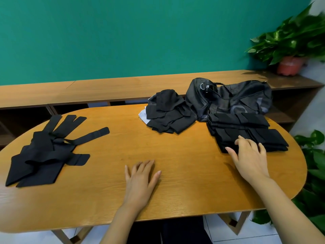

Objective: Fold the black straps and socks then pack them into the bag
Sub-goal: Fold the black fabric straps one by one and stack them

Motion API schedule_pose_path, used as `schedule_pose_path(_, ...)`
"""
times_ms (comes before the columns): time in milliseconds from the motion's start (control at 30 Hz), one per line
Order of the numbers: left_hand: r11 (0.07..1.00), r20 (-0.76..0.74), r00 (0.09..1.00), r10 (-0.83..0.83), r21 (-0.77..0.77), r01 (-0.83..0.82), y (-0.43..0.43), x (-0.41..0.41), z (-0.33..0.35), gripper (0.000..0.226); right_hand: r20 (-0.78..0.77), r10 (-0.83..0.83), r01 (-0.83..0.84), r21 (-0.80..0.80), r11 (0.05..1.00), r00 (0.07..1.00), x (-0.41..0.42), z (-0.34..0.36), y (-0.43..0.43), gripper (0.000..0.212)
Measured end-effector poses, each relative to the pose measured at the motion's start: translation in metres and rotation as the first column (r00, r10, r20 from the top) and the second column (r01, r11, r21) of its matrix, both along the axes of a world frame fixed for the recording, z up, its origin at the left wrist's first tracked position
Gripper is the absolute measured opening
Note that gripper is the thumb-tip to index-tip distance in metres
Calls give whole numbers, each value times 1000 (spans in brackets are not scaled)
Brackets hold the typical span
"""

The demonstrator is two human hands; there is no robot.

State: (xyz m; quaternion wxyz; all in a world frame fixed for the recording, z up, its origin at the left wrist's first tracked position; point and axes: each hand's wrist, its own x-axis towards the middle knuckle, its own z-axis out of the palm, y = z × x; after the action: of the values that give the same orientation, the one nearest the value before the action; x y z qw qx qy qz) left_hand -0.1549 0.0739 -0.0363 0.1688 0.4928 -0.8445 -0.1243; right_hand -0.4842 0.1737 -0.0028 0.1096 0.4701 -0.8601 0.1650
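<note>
**Right hand on the folded stack, left hand flat on the surface**

From my remote seat I see the oval wooden surface (pixel 175 164) with three dark groups on it. The unfolded black straps (pixel 44 152) lie in a loose, overlapping spread at the far left, well apart from everything else. A rumpled heap of black socks (pixel 168 113) sits at the back centre, with a bit of white cloth (pixel 143 114) peeking out from under its left side. Just to its right, the soft black fabric bag (pixel 228 97) slumps at the back edge, touching the heap. In front of the bag, touching it, is a stack of folded black pieces (pixel 246 132); I cannot tell whether they are straps or socks.

My right hand (pixel 249 155) rests on the near left corner of that stack, its fingers (pixel 241 139) spread and lying straight on the fabric. My left hand (pixel 140 180) lies palm down on the bare wood near the front centre, fingers straight and slightly apart.

A long wooden shelf (pixel 105 88) runs behind along a green wall (pixel 123 32), with a leafy potted plant (pixel 290 41) at its right end.
</note>
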Motion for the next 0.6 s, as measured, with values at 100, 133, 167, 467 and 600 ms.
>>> schedule_pose_path(100,1000,-26,1000,-3,0,3,0,0,0,84,-31,71,-70,23,997,997,8,6,-4,56)
schedule_pose_path(133,1000,-33,999,-6,3,6,0,0,0,85,-42,102,-101,34,994,994,13,8,-5,59)
schedule_pose_path(167,1000,-37,999,-9,5,9,1,0,1,85,-47,132,-130,50,990,990,19,10,-7,60)
schedule_pose_path(467,1000,-63,998,-1,8,2,2,14,15,70,15,392,-387,195,901,920,115,13,-54,66)
schedule_pose_path(600,997,-97,993,63,-37,-67,-15,51,18,68,64,518,-519,196,832,853,177,3,-86,72)
